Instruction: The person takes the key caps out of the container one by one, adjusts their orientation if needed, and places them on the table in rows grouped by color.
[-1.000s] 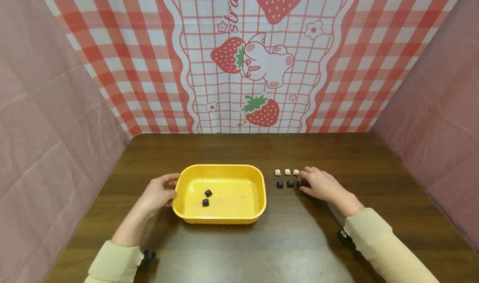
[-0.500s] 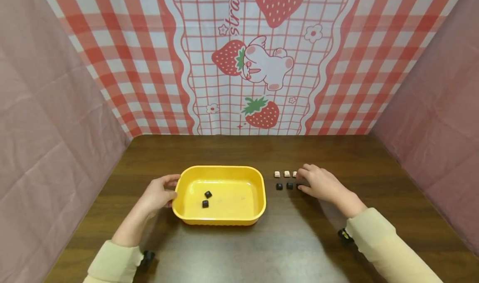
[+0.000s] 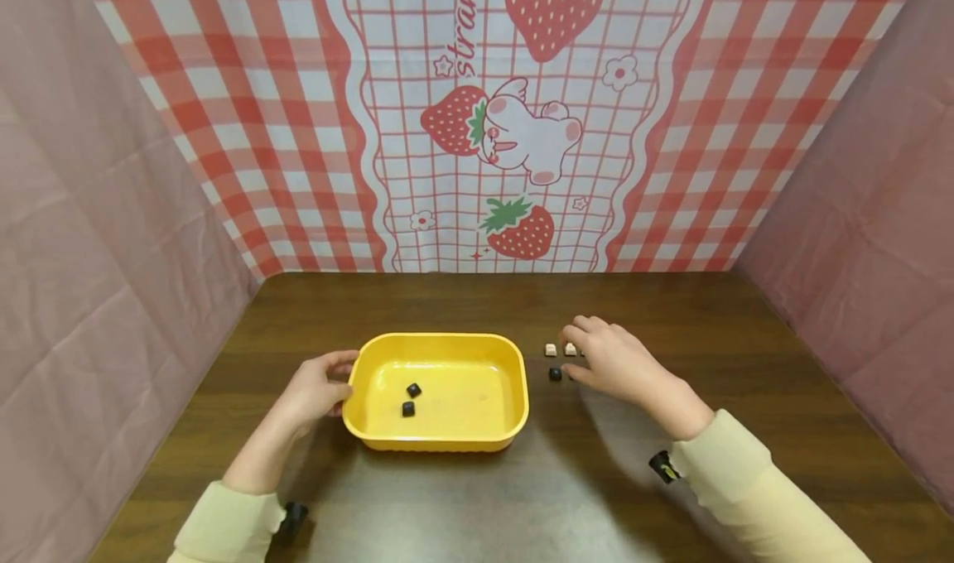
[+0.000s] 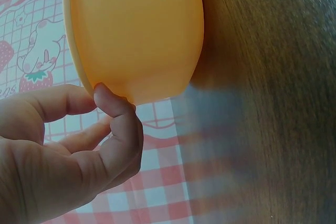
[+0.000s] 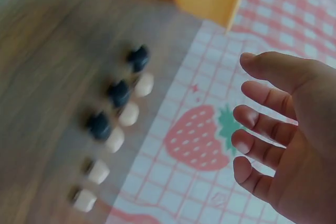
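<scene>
We see the right hand (image 3: 613, 363) hovering over the rows of small keycaps on the table (image 3: 671, 315), its fingers (image 5: 262, 124) loosely spread and holding nothing. The black keycaps (image 5: 119, 93) lie just below its fingertips, the cream keycaps (image 5: 128, 114) in a row right beside them. Our left hand (image 3: 313, 385) rests against the near-left rim of the yellow tray (image 3: 514, 381), thumb and fingers lightly touching it. Two black pieces (image 3: 411, 398) lie inside the tray, just right of that hand.
</scene>
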### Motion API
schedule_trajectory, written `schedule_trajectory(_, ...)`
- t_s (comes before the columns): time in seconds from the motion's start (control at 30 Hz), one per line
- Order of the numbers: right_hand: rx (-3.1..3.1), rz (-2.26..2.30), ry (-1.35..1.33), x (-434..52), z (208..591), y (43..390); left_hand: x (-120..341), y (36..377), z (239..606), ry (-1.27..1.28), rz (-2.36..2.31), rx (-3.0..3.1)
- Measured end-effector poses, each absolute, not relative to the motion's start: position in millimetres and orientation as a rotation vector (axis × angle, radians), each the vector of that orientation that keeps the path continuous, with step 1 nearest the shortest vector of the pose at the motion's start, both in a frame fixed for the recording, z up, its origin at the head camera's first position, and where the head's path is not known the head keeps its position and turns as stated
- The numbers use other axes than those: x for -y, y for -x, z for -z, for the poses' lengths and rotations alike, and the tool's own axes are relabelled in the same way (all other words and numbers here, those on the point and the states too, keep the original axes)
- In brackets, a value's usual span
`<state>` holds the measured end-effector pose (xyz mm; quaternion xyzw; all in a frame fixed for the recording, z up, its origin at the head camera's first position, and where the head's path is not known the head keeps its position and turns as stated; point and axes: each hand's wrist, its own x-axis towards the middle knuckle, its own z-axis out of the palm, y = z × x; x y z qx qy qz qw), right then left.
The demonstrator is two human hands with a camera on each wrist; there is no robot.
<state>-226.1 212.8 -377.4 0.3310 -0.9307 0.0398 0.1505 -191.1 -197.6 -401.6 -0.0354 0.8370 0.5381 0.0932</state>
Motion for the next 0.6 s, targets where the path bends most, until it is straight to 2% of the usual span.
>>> schedule_trajectory(0.6,2.694,-0.274,-1.002,-140.4,359.8,207.3,196.9,189.7,400.4,0.102,-1.61,-2.477)
